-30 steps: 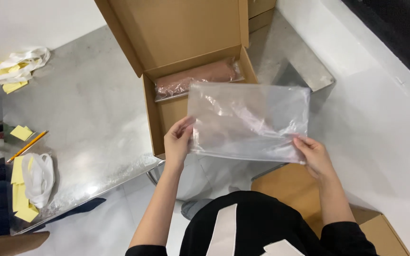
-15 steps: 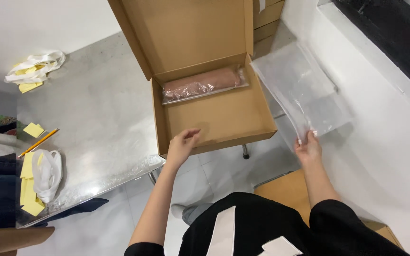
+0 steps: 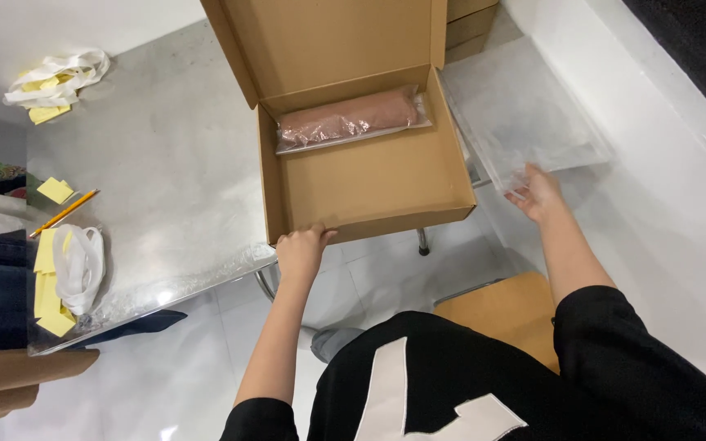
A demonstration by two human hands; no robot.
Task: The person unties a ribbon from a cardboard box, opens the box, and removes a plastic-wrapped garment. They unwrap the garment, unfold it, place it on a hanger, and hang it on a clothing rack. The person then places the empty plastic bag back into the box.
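An open brown cardboard box (image 3: 369, 184) sits at the near edge of a steel table (image 3: 157, 180), its lid standing up at the back. Inside, along the back wall, lies a pinkish-brown roll in clear wrap (image 3: 346, 119). My left hand (image 3: 301, 249) grips the box's near left corner. My right hand (image 3: 538, 193) holds a clear plastic bag (image 3: 525, 114) by its near edge, off to the right of the box.
Yellow slips with white strips (image 3: 55, 82) lie at the table's far left. A pencil (image 3: 64, 212), more yellow slips and a white bundle (image 3: 79, 265) sit near the left edge. A wooden stool (image 3: 500, 314) stands below. More cardboard boxes (image 3: 471, 16) are stacked behind.
The clear bag has gone from over the box to its right side, carried by my right hand. My left hand let go of it and took the box's front corner.
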